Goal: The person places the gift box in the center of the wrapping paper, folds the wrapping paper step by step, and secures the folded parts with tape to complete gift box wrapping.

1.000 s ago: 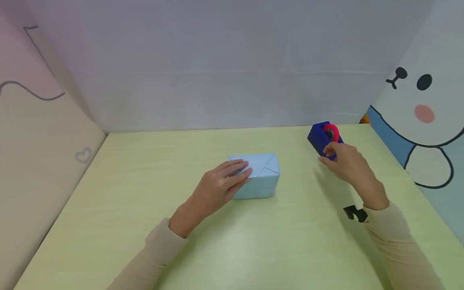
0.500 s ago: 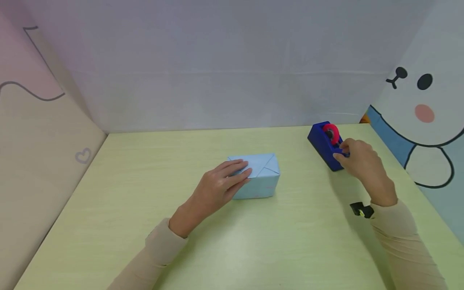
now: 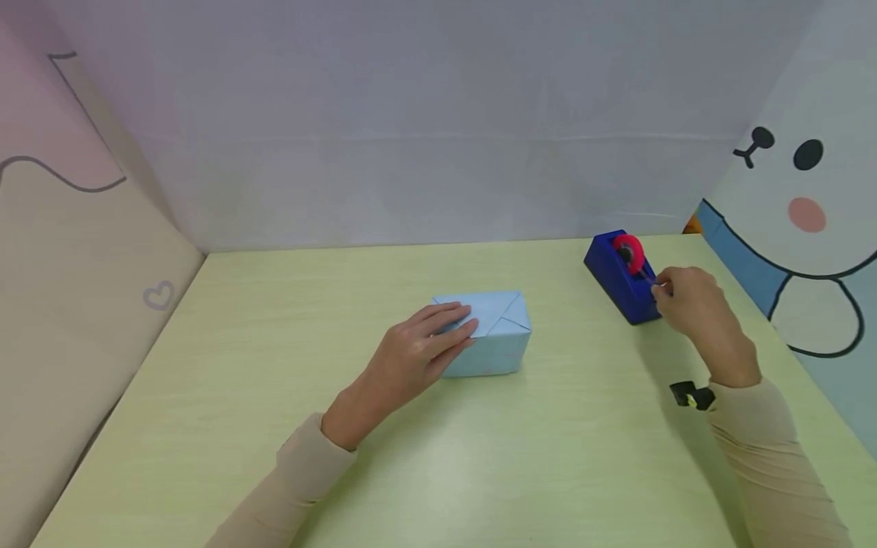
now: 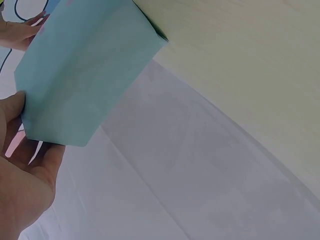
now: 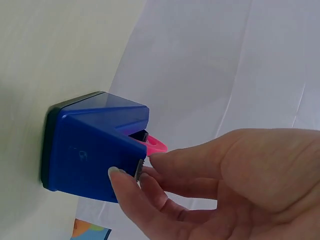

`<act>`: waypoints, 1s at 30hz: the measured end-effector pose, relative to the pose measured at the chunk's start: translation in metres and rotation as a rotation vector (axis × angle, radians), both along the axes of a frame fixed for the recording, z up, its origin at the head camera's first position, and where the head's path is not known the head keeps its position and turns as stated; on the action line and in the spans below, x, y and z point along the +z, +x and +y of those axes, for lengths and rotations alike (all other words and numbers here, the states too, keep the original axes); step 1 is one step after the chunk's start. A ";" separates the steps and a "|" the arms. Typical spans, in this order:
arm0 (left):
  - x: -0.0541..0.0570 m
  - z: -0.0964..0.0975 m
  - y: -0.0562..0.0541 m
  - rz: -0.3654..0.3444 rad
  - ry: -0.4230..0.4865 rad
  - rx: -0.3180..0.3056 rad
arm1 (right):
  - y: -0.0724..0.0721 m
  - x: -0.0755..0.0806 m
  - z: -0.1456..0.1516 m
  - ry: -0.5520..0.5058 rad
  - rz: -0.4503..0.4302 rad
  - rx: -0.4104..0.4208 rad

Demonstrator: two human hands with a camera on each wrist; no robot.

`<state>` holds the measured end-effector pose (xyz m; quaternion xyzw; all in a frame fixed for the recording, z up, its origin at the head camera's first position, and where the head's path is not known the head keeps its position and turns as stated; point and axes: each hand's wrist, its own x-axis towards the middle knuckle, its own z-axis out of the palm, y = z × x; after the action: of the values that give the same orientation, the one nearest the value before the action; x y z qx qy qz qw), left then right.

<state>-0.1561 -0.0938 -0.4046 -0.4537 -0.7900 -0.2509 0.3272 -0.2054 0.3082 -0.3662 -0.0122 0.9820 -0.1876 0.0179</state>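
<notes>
A box wrapped in light blue paper [image 3: 503, 342] sits mid-table, its folded flaps showing on top. My left hand [image 3: 411, 346] grips its left end, fingers across the top; in the left wrist view, digits of the left hand [image 4: 30, 175] bracket the box's end [image 4: 85, 75]. At the back right stands a blue tape dispenser [image 3: 617, 285] with a pink-red tape roll [image 3: 628, 253]. My right hand [image 3: 695, 304] is at its front end, thumb and fingers pinching the tape's end by the cutter. Close up, the right hand's fingertips [image 5: 120, 175] meet the dispenser's toothed cutting edge [image 5: 139, 170].
The pale yellow-green table [image 3: 308, 327] is bounded by a grey-white back wall [image 3: 411, 152] and printed side panels. A small black device [image 3: 692, 396] shows at the right sleeve's cuff.
My right hand has moved from beside the tape roll toward the dispenser's front end, rightward and nearer the cutter. The left hand and the wrapped box hold still.
</notes>
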 end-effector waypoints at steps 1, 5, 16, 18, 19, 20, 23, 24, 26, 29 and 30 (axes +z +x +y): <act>0.000 0.000 0.000 0.003 0.001 0.000 | 0.000 -0.001 0.001 -0.002 0.008 0.005; 0.000 0.000 0.000 0.006 0.008 0.000 | -0.001 -0.002 0.005 -0.008 0.028 0.018; 0.000 0.002 0.003 0.025 0.010 -0.001 | -0.003 -0.007 0.015 -0.051 0.017 -0.030; 0.001 0.003 0.003 0.028 0.008 0.000 | -0.003 -0.008 0.018 -0.055 0.018 -0.033; 0.001 0.003 0.003 0.030 0.007 0.000 | -0.003 -0.008 0.018 -0.061 0.013 -0.037; 0.001 0.003 0.003 0.031 0.006 0.001 | -0.003 -0.009 0.019 -0.068 0.008 -0.040; 0.001 0.003 0.003 0.035 0.004 0.003 | -0.002 -0.009 0.020 -0.087 -0.002 -0.046; 0.001 0.002 0.003 0.036 0.004 0.003 | -0.002 -0.009 0.021 -0.096 -0.005 -0.047; 0.002 0.002 0.003 0.035 0.005 0.006 | -0.002 -0.009 0.020 -0.110 -0.006 -0.050; 0.002 0.001 0.003 0.033 0.003 0.008 | 0.000 -0.009 0.020 -0.118 -0.006 -0.047; 0.002 0.001 0.003 0.032 0.001 0.010 | 0.001 -0.009 0.020 -0.121 -0.008 -0.045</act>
<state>-0.1535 -0.0930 -0.4029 -0.4534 -0.7868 -0.2426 0.3413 -0.2047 0.3284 -0.3756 0.0093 0.9688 -0.2472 0.0167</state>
